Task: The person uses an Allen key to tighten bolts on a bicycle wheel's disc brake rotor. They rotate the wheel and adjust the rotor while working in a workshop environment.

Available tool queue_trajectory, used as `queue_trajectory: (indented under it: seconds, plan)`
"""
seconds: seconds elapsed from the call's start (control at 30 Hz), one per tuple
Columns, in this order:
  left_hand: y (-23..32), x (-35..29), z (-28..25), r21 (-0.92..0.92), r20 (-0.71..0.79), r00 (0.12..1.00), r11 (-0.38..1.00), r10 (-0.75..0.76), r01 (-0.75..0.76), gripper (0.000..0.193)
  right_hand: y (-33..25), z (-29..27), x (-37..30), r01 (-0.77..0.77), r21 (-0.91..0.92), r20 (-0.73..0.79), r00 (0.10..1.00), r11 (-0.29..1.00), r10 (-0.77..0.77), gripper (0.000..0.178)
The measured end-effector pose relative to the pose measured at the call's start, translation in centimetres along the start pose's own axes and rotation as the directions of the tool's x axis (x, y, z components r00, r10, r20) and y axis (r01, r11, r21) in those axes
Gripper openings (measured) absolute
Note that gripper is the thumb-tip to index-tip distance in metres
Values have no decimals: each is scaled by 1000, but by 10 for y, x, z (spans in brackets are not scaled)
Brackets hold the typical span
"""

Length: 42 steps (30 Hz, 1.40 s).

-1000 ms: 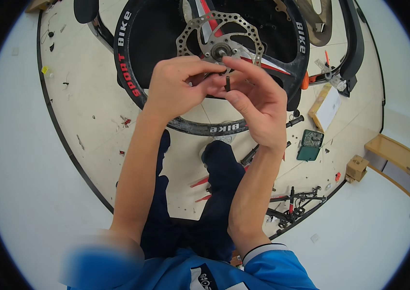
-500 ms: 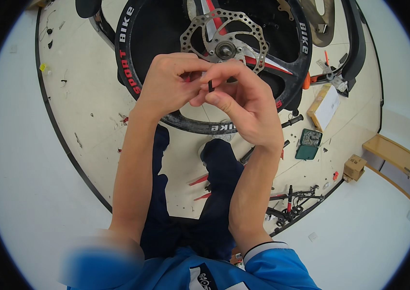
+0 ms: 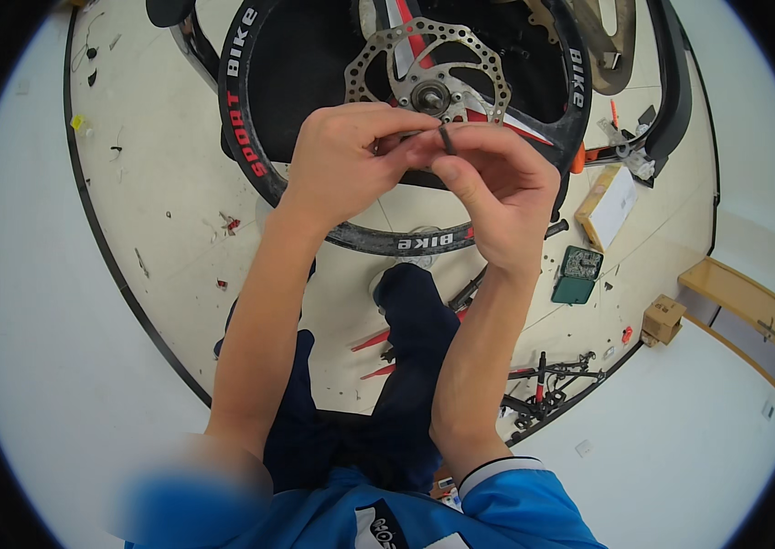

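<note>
My left hand (image 3: 340,160) and my right hand (image 3: 506,188) meet fingertip to fingertip above the lower part of a bicycle wheel (image 3: 387,240). A short dark rod (image 3: 446,139) lies against the fingers of my right hand, whose thumb and fingers curl around it. My left fingers are pinched together, the index tip reaching the rod's upper end; what else they hold is hidden. Just beyond my hands is the wheel's silver brake disc (image 3: 488,66), pierced with holes, around a hub axle (image 3: 431,99).
Right of the wheel lie a flat yellow-edged box (image 3: 609,209), an opened green case (image 3: 575,285) and bicycle frame parts (image 3: 547,389). A small cardboard box (image 3: 663,317) stands by the wall. Small scraps (image 3: 230,223) are scattered on the floor at left.
Both hands have moved to the right together. The dark rod now tilts the other way, and my right thumb sits further from it.
</note>
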State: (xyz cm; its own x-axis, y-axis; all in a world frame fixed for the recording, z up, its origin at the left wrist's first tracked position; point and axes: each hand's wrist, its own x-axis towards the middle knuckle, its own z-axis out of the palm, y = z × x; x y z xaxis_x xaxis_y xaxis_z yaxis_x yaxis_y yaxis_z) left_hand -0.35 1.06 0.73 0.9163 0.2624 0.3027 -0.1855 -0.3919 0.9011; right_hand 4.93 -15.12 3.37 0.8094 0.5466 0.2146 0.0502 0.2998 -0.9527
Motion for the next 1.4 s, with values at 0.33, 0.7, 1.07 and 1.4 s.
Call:
queue_trajectory:
  seconds: [0.33, 0.7, 1.07, 1.4]
  plan:
    - [6, -7, 28, 144, -124, 990, 989, 63, -45, 25, -10, -11, -1, 135, -55, -419, 896, 989, -146, 18]
    - [3, -7, 37, 271, -214, 977, 961, 6, 54, 21, -10, -13, -3, 137, -40, -435, 889, 990, -140, 17]
    - [2, -6, 38, 244, -206, 978, 969, 25, 27, 19, -3, -3, 1, 163, -90, -366, 912, 983, -185, 20]
    - [6, -6, 37, 214, -197, 980, 976, 6, 37, 21, -4, -5, -2, 6, -444, -294, 944, 896, -152, 16]
